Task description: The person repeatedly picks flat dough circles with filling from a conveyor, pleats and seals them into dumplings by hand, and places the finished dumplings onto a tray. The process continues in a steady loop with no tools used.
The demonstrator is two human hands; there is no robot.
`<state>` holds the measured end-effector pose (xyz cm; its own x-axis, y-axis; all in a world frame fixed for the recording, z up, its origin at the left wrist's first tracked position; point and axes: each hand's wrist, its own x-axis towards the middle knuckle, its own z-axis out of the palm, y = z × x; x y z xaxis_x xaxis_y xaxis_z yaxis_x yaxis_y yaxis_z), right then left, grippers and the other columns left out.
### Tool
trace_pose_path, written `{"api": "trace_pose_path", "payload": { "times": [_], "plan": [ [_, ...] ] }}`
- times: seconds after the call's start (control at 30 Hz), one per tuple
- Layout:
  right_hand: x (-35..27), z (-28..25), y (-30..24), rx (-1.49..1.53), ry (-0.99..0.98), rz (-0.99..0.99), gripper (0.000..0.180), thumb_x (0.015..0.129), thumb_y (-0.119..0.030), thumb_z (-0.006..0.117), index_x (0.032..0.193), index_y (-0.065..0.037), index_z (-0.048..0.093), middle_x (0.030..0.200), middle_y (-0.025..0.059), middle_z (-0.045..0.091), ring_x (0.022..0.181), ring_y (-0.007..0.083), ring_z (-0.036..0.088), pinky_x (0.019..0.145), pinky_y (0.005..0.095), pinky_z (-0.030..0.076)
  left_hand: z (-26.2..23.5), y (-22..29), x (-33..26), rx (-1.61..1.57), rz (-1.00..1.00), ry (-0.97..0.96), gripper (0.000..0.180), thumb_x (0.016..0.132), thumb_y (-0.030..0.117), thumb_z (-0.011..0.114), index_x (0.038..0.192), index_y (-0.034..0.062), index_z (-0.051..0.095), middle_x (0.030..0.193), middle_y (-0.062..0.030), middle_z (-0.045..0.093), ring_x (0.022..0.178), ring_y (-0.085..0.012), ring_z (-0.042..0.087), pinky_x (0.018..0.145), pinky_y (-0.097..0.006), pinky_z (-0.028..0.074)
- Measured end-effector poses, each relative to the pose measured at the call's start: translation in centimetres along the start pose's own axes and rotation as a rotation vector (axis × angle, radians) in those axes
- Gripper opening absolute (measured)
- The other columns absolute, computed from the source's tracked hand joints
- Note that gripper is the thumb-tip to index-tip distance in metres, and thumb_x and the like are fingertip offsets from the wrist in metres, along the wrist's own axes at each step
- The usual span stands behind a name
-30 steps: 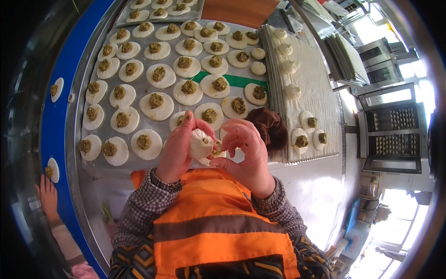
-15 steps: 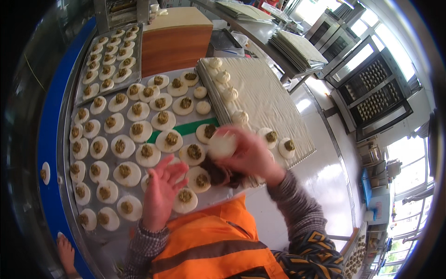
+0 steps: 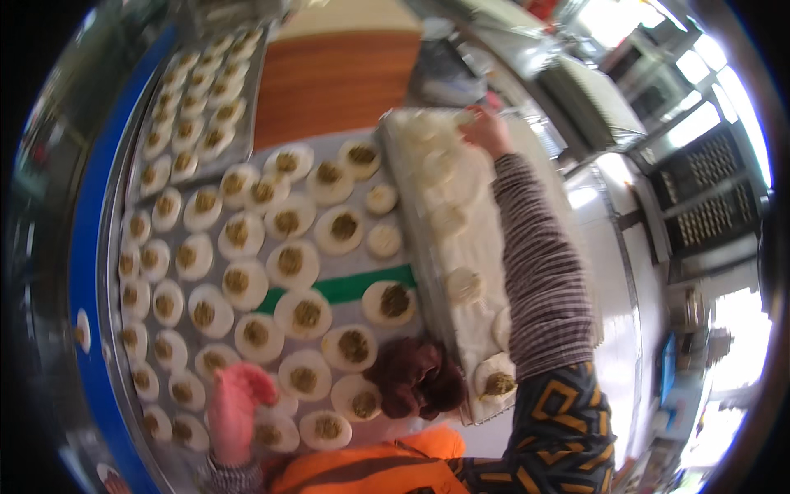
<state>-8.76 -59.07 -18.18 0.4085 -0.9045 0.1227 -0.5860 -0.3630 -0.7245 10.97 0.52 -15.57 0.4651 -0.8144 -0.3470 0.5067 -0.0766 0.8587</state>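
Note:
My right hand (image 3: pixel 487 132) is stretched to the far end of the cloth-covered tray (image 3: pixel 485 247), its fingers bent down around a pale filled bun, mostly hidden and blurred. A line of closed buns (image 3: pixel 448 220) runs along that tray's left side. My left hand (image 3: pixel 243 403), blurred with its fingers curled, hovers above the near-left part of the metal table (image 3: pixel 329 262); nothing shows in it. Rows of flat dough rounds (image 3: pixel 290 261) with greenish-brown filling cover the table. One filled round (image 3: pixel 497 382) lies at the tray's near end, by my right forearm.
A dark brown cloth or bag-like bundle (image 3: pixel 418 377) lies between table and tray. Beyond stand a second tray (image 3: pixel 255 107) of filled rounds and a wooden box (image 3: pixel 329 82). A blue edge (image 3: pixel 89 247) bounds the left; stacked trays (image 3: pixel 592 99) and a rack (image 3: pixel 699 189) stand right.
My right hand has moved with the bun from above the table to the far end of the cloth-covered tray. My left hand has dropped down and left, its fingers curling. The view has shifted.

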Motion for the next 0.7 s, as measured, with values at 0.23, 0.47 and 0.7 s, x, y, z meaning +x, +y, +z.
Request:
{"api": "trace_pose_path", "payload": {
  "times": [0.23,0.47,0.7],
  "plan": [
    [-0.2,-1.1,-1.3,-0.272,0.074,-0.058,0.066,0.082,-0.038,0.077,0.138,-0.015,0.050,0.103,0.0104,0.067,0.067,0.0100,0.066,0.059,0.0243,0.053,-1.3,1.8,4.5,0.595,-0.003,0.062,0.027,0.099,0.020,0.055,0.115,-0.0007,0.060,0.098,-0.0083,0.066,0.081,-0.0148,0.061,0.071,-0.028,0.050],
    [-14.0,-8.1,-10.2,-0.364,-0.242,-0.391,0.046,0.089,-0.029,0.071,0.130,-0.013,0.059,0.113,0.0075,0.068,0.073,0.0096,0.066,0.065,0.0237,0.054,0.0,1.8,6.6,1.269,-0.001,-0.319,0.039,0.085,0.019,0.070,0.117,-0.0020,0.062,0.098,-0.0117,0.066,0.088,-0.0173,0.060,0.078,-0.028,0.049],
    [-31.6,-11.2,-17.3,-0.341,-0.262,-0.332,0.037,0.084,-0.003,0.071,0.120,-0.007,0.065,0.111,0.0059,0.070,0.077,0.0072,0.066,0.068,0.0225,0.055,1.4,-1.8,7.3,1.564,0.024,-0.568,0.057,0.069,0.026,0.078,0.114,-0.0048,0.062,0.112,-0.0231,0.063,0.108,-0.0357,0.059,0.093,-0.041,0.048]
  ]
}}
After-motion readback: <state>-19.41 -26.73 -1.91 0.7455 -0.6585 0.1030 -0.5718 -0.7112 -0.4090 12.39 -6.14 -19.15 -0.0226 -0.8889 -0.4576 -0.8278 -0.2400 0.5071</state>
